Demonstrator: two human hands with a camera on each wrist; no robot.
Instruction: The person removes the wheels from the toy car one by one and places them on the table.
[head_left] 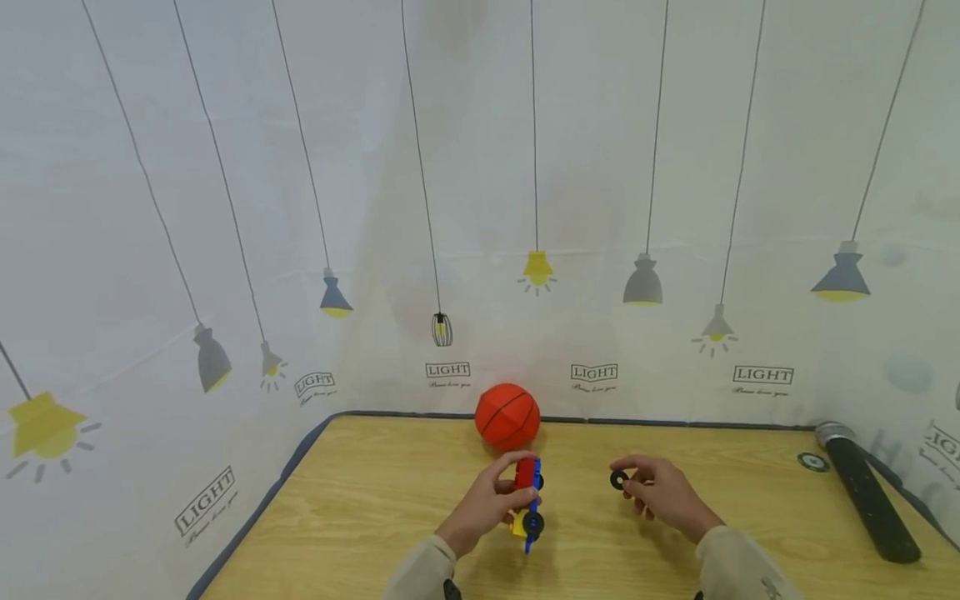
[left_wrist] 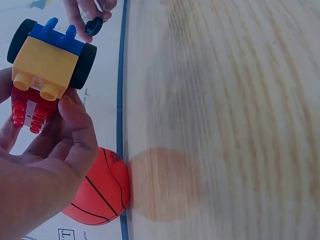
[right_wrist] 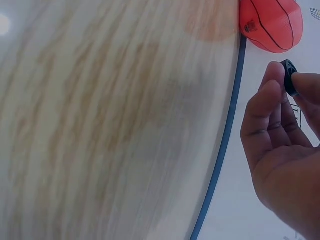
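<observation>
My left hand grips a toy brick car above the table, with thumb and fingers on either side of it. The car has a blue base, a red block and a yellow block. In the left wrist view, black wheels flank the yellow end, and two blue prongs stick out there. Off to the right, apart from the car, my right hand pinches a small loose black wheel between thumb and fingertips. Its other fingers are bent and hold nothing.
A red ball with black lines rests at the table's back edge, behind my left hand. On the right lie a black microphone and a small round dark-and-white disc. A lamp-printed white sheet encloses the wooden table.
</observation>
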